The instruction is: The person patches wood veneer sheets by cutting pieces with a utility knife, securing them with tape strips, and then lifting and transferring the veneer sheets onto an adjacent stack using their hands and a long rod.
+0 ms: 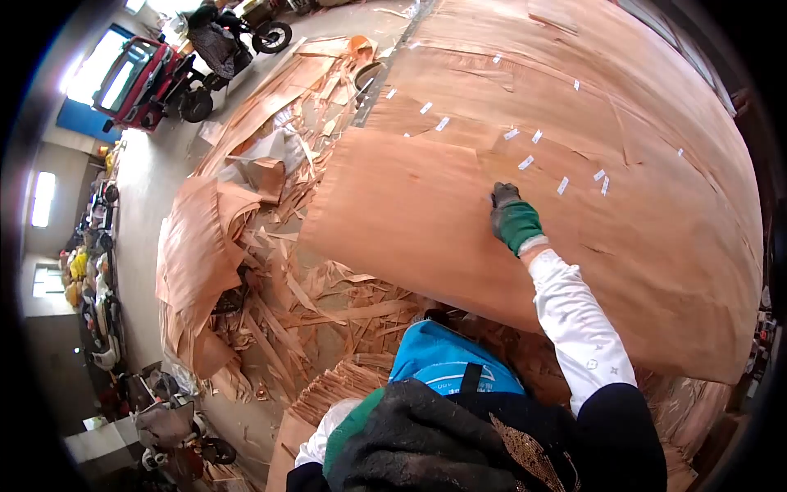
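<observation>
Gloved in green with dark grey fingers, my right hand (515, 218) rests on the large stack of thin reddish-brown wood sheets (656, 238). Its fingers are curled together beside the right edge of a smoother top sheet (402, 197); whether they pinch anything is hidden. My left hand (410, 439), in a matching glove, is low in the view, close to my body and the camera. Its fingers cannot be made out. Small white paper labels (525, 162) are scattered over the stack beyond my right hand.
Torn wood strips (361, 316) litter the floor left of the stack. A bent pile of sheets (193, 246) lies further left. Another pile (328, 394) is beside my left arm. A red vehicle (135, 86) and a motorcycle (221, 45) stand at the upper left.
</observation>
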Available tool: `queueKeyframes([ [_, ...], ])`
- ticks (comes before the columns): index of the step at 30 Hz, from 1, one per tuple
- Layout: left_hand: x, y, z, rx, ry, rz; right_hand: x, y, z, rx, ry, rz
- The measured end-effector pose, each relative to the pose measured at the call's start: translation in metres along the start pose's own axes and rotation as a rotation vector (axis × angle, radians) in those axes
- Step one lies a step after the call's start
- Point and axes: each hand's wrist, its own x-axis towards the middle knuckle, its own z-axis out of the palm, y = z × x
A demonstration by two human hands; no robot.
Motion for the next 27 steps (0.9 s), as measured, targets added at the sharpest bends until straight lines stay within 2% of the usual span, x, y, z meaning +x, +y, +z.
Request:
queueKeyframes([
  [4, -0.001, 0.031, 0.002, -0.040, -0.027, -0.050, -0.013, -0.026, -0.024, -0.052, -0.011, 0.098],
  [8, -0.003, 0.013, -0.015, -0.038, 0.091, -0.274, -0.015, -0.020, -0.032, 0.026, -0.027, 0.199],
  [12, -0.043, -0.114, -0.099, -0.044, 0.465, -0.502, -0.015, -0.015, -0.026, 0.015, 0.058, 0.131],
  [13, -0.071, -0.157, -0.129, 0.073, 0.566, -0.545, -0.024, -0.023, -0.031, 0.026, 0.097, 0.142],
  [14, -0.107, -0.202, -0.166, 0.340, 0.524, -0.501, -0.036, -0.033, -0.042, 0.071, 0.109, 0.137],
  [15, -0.126, -0.229, -0.192, 0.586, 0.529, -0.613, -0.050, -0.043, -0.055, 0.113, 0.121, 0.136],
  [16, -0.130, -0.235, -0.212, 0.619, 0.540, -0.837, -0.062, -0.049, -0.059, 0.155, 0.131, 0.138],
  [17, -0.149, -0.265, -0.238, 0.649, 0.530, -0.801, -0.070, -0.047, -0.054, -0.033, 0.127, 0.068],
  [18, -0.166, -0.298, -0.260, 0.676, 0.517, -0.766, -0.083, -0.053, -0.057, 0.021, 0.188, 0.022],
  [20, -0.151, -0.305, -0.282, 0.700, 0.420, -0.809, -0.114, -0.072, -0.069, 0.126, 0.305, -0.063],
  [21, -0.150, -0.322, -0.294, 0.531, 0.422, -0.815, -0.125, -0.075, -0.065, 0.104, 0.393, -0.110],
  [22, -0.139, -0.320, -0.293, 0.486, 0.408, -0.758, -0.137, -0.077, -0.065, 0.107, 0.386, -0.101],
  [23, -0.129, -0.315, -0.298, 0.432, 0.341, -0.855, -0.148, -0.079, -0.067, 0.112, 0.381, -0.091],
  [25, -0.126, -0.312, -0.306, 0.227, 0.216, -0.866, -0.171, -0.081, -0.068, 0.141, 0.387, -0.043],
  [26, -0.123, -0.298, -0.306, 0.288, 0.136, -1.004, -0.183, -0.083, -0.070, 0.124, 0.398, -0.004],
  [27, -0.132, -0.295, -0.304, 0.235, 0.130, -0.920, -0.193, -0.087, -0.076, 0.108, 0.410, 0.033],
])
